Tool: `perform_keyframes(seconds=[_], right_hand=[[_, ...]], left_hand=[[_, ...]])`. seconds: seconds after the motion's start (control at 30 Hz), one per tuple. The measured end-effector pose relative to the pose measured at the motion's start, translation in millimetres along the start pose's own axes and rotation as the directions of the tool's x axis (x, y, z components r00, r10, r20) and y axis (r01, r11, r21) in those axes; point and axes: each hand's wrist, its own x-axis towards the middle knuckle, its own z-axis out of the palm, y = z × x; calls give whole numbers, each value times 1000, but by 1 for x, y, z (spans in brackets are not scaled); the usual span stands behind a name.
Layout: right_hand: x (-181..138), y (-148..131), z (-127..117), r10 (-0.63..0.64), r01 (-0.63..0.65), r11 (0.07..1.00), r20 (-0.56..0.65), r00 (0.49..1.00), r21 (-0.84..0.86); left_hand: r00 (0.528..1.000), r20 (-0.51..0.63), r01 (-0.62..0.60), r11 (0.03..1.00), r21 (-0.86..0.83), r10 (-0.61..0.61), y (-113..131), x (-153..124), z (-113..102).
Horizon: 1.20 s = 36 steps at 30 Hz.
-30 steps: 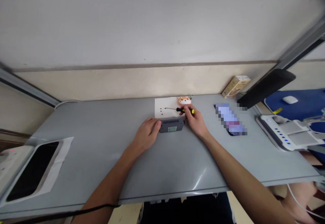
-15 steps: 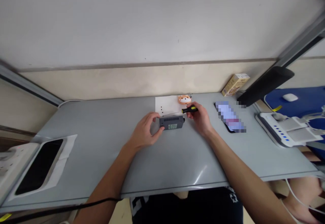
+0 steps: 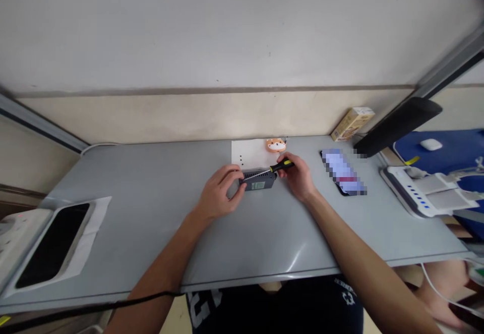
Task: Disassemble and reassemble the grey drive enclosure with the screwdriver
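Dark grey box [image 3: 266, 182] on the grey table [image 3: 151, 182], between the two hands: its left end at the left hand [image 3: 221, 192], its right end just beside the right hand [image 3: 300, 177]. Left hand half curled, thumb and fingers pinching that left end. Right hand closed round the handle of a screwdriver [image 3: 283, 164], black and yellow; shaft slants down-left across the box, tip by the left fingertips, can't tell if it sits in a screw. Counts: one box, with one green label [image 3: 258, 185]; one screwdriver; one sheet of paper [image 3: 250, 148] behind the box, three small dark specks [image 3: 241, 160] on it; one orange animal-face case [image 3: 276, 145] at the paper's right side. Farther right: one lit phone [image 3: 342, 171], one carton [image 3: 351, 123], one white power strip [image 3: 419, 192] with blue lights. Far left: one dark-screened device [image 3: 55, 245] on white paper.
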Motion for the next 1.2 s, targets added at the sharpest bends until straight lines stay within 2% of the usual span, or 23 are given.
perform_keyframes(seconds=[0.2,0.37,0.53,0.7,0.87,1.07,1.2], right_hand=[[2,3,-3,-30,30,999,-43,999,13],[3,9,-2,-84,55,976,-135,987,-210],[3,13,1,-69,29,940,-107,992,-340],[1,14,3,-44,20,937,-60,997,-348],[4,12,-1,-65,37,966,-99,993,-256],[11,8,-7,-41,52,997,-174,984,59],[13,4,-12,-19,66,979,-238,971,195]], left_hand=[[999,-26,-35,999,35,36,-1,-1,0],[999,-30,-31,997,67,33,0,1,-2],[1000,-12,22,997,73,-21,3,1,-4],[1000,7,18,1000,7,-18,2,1,-2],[1000,0,21,999,-28,-21,-2,-1,-3],[999,-17,32,997,71,-31,-9,1,-10],[1000,20,-6,987,162,3,1,7,-1]])
